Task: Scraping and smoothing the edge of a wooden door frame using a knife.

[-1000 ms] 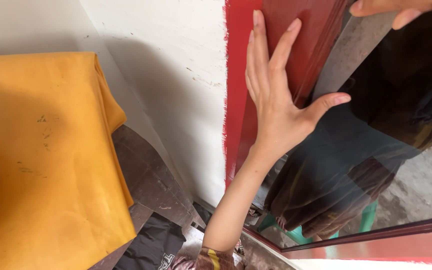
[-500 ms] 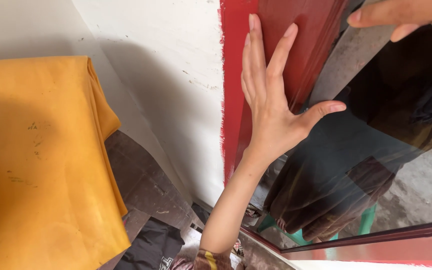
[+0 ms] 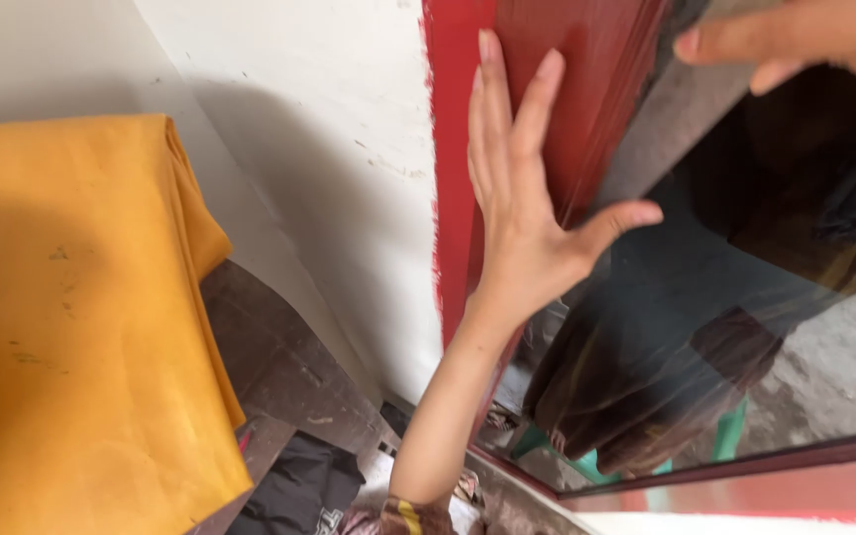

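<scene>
While the left hand [image 3: 522, 213] lies flat with fingers spread against the red window frame [image 3: 587, 89], its thumb reaches out over the dark glass pane [image 3: 745, 327] just to its right. The right hand [image 3: 804, 40] shows only partly at the top edge, above the pane, fingers loosely extended, holding nothing visible. A yellow cloth [image 3: 71, 317] lies well to the left, beyond the white wall [image 3: 329, 149].

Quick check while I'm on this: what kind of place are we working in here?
Probably the outside of a small house or shop, at a window. The left hand lies flat on a red-painted window frame set in a white plastered wall; the glass pane reflects bare ground, and an orange cloth hangs nearby.
</scene>
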